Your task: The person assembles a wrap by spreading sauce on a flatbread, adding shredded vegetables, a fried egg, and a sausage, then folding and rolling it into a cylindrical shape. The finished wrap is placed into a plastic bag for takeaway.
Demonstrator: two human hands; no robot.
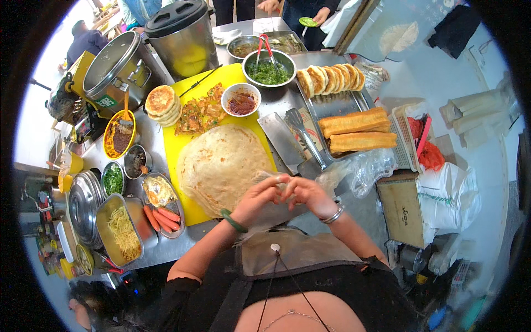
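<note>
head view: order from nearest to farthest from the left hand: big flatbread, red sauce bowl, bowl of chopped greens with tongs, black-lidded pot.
From the left hand:
1. Big flatbread, on the yellow board just ahead of the hand.
2. Red sauce bowl, at the board's far edge.
3. Bowl of chopped greens, beyond it, tongs resting in it.
4. Black-lidded pot, far back, to the left.

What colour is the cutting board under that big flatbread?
Bright yellow. The cutting board lies under the large flatbread, seen best in the head view.
</note>
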